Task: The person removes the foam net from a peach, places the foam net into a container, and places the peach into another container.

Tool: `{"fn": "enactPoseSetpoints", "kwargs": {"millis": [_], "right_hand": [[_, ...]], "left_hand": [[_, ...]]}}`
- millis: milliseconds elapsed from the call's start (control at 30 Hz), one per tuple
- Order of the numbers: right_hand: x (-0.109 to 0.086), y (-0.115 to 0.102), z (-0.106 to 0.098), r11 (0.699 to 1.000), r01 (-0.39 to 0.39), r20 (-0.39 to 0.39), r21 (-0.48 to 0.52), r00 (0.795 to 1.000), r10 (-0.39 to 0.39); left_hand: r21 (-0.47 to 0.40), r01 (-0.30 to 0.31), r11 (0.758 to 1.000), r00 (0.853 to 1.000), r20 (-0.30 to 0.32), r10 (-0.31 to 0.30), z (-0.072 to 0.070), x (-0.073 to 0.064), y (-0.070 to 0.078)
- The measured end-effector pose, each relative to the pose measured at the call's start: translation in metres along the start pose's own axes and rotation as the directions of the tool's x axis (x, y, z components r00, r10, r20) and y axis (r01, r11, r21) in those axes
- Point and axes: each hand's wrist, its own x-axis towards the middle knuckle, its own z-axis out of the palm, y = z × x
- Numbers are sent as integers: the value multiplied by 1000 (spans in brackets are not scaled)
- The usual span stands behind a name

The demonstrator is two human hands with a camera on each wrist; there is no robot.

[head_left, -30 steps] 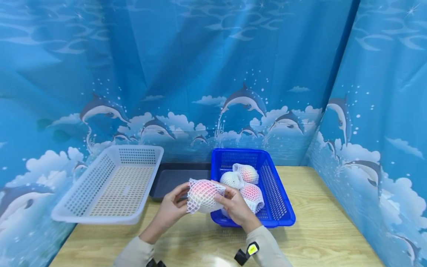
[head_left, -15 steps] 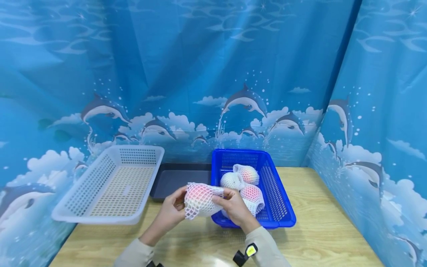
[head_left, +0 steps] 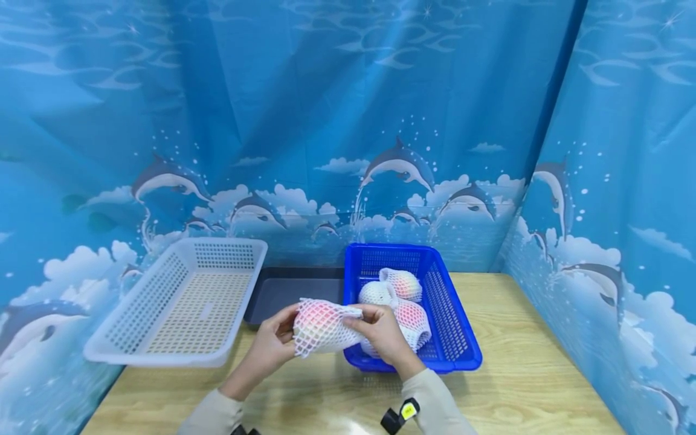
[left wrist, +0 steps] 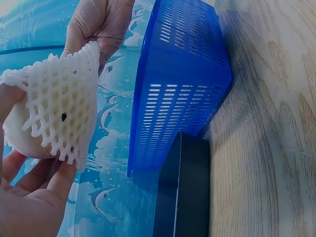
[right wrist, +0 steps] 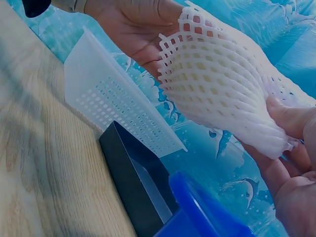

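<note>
A round, pale fruit with a pink blush, in a white foam net, is held between both hands above the table. My left hand grips the fruit from the left; in the left wrist view, bare fruit shows below the net's edge. My right hand pinches the gathered right end of the net between thumb and fingers, as the right wrist view also shows. Several more netted fruits lie in the blue basket, just behind and right of my right hand.
A white perforated basket stands at the left with no fruit visible in it. Between the two baskets lies a shallow dark tray. A dolphin-print curtain rises behind the wooden table.
Both hands and the netted fruit have shifted slightly left and down. The net's right end looks more drawn out and gathered in my right fingers. The baskets stay put.
</note>
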Motion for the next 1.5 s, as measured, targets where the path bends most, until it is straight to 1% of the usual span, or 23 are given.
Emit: {"fn": "enactPoseSetpoints", "kwargs": {"millis": [100, 200, 267, 333, 400, 433, 500, 567, 633, 733, 767, 867, 1067, 1167, 1233, 1300, 1433, 1500], "right_hand": [[-1, -2, -1, 1000, -1, 18, -27, 1000, 1], [-3, -4, -5, 999, 9, 92, -32, 996, -6], [-4, -7, -7, 999, 19, 161, -39, 987, -12], [-5, -9, -8, 998, 32, 227, -53, 974, -20], [-5, -10, -7, 995, 50, 262, -91, 965, -25], [-5, -10, -7, 992, 62, 267, -114, 963, -30], [-4, -8, -4, 983, 104, 247, -154, 967, -63], [-5, -11, 0, 970, 144, 194, -198, 975, -105], [-7, -18, 5, 960, 160, 133, -231, 982, -132], [-6, -20, 8, 953, 150, 52, -264, 989, -141], [-6, -20, 8, 953, 142, 35, -268, 990, -138], [-2, -9, 4, 951, 142, 3, -276, 989, -147], [-3, -13, 3, 954, 146, -5, -263, 988, -153], [-6, -24, 6, 951, 161, -1, -262, 986, -167], [-8, -31, 8, 951, 155, -4, -266, 987, -162], [-10, -38, 9, 952, 149, -9, -268, 987, -157], [-10, -41, 9, 957, 112, -26, -268, 992, -123], [-10, -40, 8, 958, 100, -29, -267, 993, -111]], "left_hand": [[3, 9, 1000, 1000, -2, -9, -1, 0, 0], [2, 9, 1000, 1000, -5, -9, -2, 0, 0], [4, 4, 1000, 1000, -8, -4, -3, -1, 1], [3, 2, 1000, 1000, -12, -2, -5, -1, 0], [7, 11, 1000, 1000, -15, -10, -6, -1, 0], [8, 19, 1000, 1000, -15, -19, -6, -1, 0], [9, 43, 999, 999, -13, -43, -6, 0, 0], [10, 68, 998, 998, -14, -68, -6, 0, 0], [11, 83, 996, 996, -15, -83, -6, 0, 0], [14, 87, 996, 996, -19, -86, -6, 0, 0], [16, 86, 996, 996, -17, -86, -6, 0, 0], [19, 80, 997, 997, -13, -79, -7, 0, 0], [19, 59, 998, 998, -16, -59, -11, -2, 1], [25, 54, 998, 999, -2, -54, -13, -3, 2], [29, 56, 998, 998, 4, -56, -15, -3, 3], [46, 61, 997, 998, 0, -61, -17, -4, 4], [98, 89, 991, 996, -28, -86, -21, -4, 5], [123, 96, 988, 995, -29, -93, -23, -4, 4]]}}
